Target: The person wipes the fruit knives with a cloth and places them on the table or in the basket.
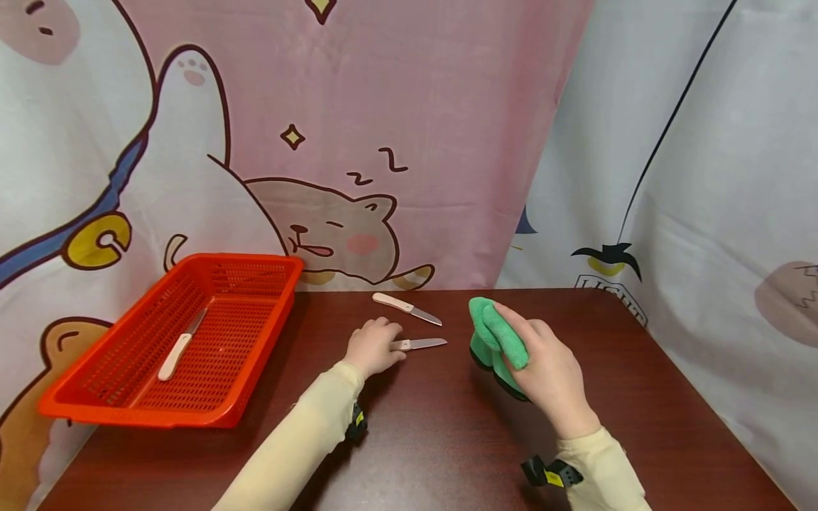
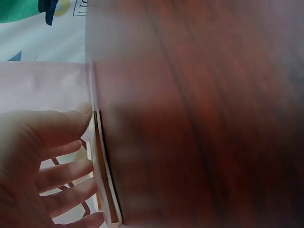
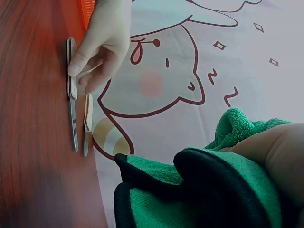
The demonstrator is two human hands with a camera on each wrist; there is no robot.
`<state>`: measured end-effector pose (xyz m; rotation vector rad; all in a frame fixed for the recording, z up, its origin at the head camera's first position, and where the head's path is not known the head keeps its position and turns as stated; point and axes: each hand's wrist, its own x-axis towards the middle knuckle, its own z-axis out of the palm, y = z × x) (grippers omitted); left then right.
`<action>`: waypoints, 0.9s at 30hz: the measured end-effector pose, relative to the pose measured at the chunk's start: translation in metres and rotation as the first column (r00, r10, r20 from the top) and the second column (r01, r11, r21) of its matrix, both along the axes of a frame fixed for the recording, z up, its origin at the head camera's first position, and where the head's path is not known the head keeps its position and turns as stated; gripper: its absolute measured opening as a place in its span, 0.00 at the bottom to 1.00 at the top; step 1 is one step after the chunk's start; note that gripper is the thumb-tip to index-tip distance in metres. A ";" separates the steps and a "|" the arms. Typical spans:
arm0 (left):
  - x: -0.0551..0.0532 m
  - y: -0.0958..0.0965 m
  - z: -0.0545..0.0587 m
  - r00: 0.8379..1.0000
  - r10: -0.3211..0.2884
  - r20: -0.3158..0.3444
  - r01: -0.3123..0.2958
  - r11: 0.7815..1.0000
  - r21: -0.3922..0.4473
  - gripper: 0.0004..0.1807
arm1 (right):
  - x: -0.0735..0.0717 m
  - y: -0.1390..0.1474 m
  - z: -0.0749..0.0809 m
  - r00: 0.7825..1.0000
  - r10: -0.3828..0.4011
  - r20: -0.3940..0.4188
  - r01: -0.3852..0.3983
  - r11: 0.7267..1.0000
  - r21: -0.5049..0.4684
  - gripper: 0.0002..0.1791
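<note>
My left hand (image 1: pixel 373 346) reaches down to a knife (image 1: pixel 427 343) lying on the table, with its thumb and fingers at the pale handle (image 2: pixel 105 180). The blade points right. Just behind it lies a second knife (image 1: pixel 409 309) with a similar pale handle. In my right hand (image 1: pixel 552 372) I grip a folded green cloth (image 1: pixel 495 333) with dark edging, held above the table. The right wrist view shows the cloth (image 3: pixel 156 204) close up, bunched under the thumb.
An orange-red plastic basket (image 1: pixel 258 355) with perforated walls stands on the left of the table. A third knife (image 1: pixel 175 355) lies inside it. The dark brown table (image 1: pixel 447 454) ends at a curtain (image 1: pixel 447 142) printed with cartoon animals.
</note>
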<state>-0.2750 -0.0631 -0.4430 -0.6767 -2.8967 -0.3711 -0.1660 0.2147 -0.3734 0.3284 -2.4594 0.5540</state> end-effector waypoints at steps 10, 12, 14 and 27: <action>-0.003 0.000 -0.003 0.998 0.059 0.037 -0.058 0.998 -0.026 0.14 | 0.000 0.000 -0.002 1.000 0.004 -0.013 -0.004 1.000 0.003 0.41; -0.003 0.000 -0.003 0.997 0.067 0.036 -0.066 0.998 -0.018 0.14 | 0.000 0.000 -0.002 1.000 0.003 -0.013 -0.003 1.000 0.004 0.41; -0.003 0.001 -0.003 0.996 0.076 0.035 -0.076 0.997 -0.013 0.14 | 0.000 0.000 -0.002 1.000 0.002 -0.009 -0.002 1.000 0.004 0.41; -0.003 0.008 -0.004 0.988 0.144 0.053 -0.141 0.989 -0.048 0.12 | 0.000 0.002 -0.002 1.000 0.005 -0.008 -0.005 1.000 0.005 0.41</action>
